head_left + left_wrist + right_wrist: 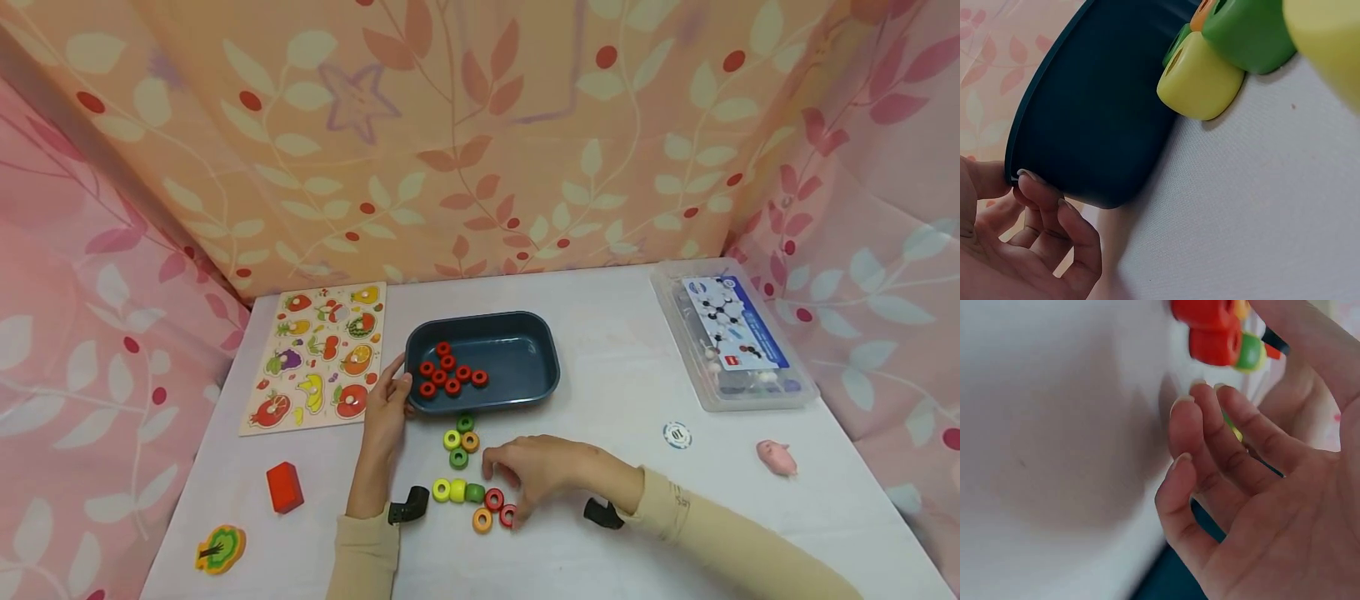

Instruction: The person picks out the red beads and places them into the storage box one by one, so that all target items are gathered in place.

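A dark blue rectangular dish (521,358) stands mid-table with several red beads (439,377) in its left half. My left hand (386,408) holds the dish's left end; in the left wrist view thumb and fingers pinch its rim (1012,134). Over the loose beads in front of the dish is my right hand (543,468), fingers bent and spread, nothing gripped. Its thumb is right at a red bead (507,516), beside another red bead (493,499). Next to them lie an orange bead (482,521), a green bead (475,493) and two yellow beads (442,489).
Between dish and hands sits a small cluster of green, yellow and orange beads (452,440). At left are a fruit puzzle board (255,421), a red block (284,487) and a tree piece (221,549). Rightward lie a plastic case (731,333), a round chip (677,435) and a pink pig (777,458).
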`<act>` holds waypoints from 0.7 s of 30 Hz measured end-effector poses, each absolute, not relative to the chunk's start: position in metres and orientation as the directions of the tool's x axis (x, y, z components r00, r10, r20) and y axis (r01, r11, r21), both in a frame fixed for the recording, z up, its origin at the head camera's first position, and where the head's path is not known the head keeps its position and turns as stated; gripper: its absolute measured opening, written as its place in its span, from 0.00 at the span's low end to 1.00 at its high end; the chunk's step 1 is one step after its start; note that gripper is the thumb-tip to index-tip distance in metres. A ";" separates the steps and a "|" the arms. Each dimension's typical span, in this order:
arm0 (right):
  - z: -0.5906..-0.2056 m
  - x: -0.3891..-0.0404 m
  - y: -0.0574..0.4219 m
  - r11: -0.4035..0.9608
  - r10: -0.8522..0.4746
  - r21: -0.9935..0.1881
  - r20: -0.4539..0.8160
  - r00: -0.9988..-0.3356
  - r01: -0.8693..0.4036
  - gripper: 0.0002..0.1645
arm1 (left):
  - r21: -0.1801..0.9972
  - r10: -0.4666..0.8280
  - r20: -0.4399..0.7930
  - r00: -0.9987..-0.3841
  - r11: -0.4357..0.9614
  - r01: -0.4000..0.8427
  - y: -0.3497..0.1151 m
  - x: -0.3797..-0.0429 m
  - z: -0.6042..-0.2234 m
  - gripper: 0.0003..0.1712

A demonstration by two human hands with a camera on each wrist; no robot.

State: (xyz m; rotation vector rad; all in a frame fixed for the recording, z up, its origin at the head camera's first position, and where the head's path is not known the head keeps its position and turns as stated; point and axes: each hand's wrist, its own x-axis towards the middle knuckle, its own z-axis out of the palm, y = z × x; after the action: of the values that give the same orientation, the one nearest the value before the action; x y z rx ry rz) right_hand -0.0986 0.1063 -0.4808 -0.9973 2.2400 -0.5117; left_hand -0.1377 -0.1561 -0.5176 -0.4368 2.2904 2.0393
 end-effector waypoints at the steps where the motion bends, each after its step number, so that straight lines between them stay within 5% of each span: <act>1: -0.483 -0.097 0.106 0.647 -0.758 -0.558 -0.394 -0.520 -0.520 0.37 | 0.967 -0.180 -0.218 -0.959 0.095 -0.237 -0.156 -0.138 -0.518 0.24; 11: -0.498 -0.093 0.107 0.611 -0.783 -0.554 -0.314 -0.538 -0.566 0.25 | 0.971 -0.194 -0.207 -0.959 0.079 -0.226 -0.156 -0.138 -0.519 0.24; 21: -0.489 -0.116 0.112 0.573 -0.767 -0.575 -0.124 -0.629 -0.584 0.10 | 0.971 -0.186 -0.219 -0.958 0.061 -0.233 -0.156 -0.138 -0.517 0.23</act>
State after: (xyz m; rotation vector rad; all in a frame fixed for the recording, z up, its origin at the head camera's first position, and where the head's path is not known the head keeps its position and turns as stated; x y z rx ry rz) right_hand -0.1159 0.1118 -0.4889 -1.0982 2.4469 -0.7028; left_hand -0.1379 -0.1556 -0.5168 -0.4468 2.2617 2.0815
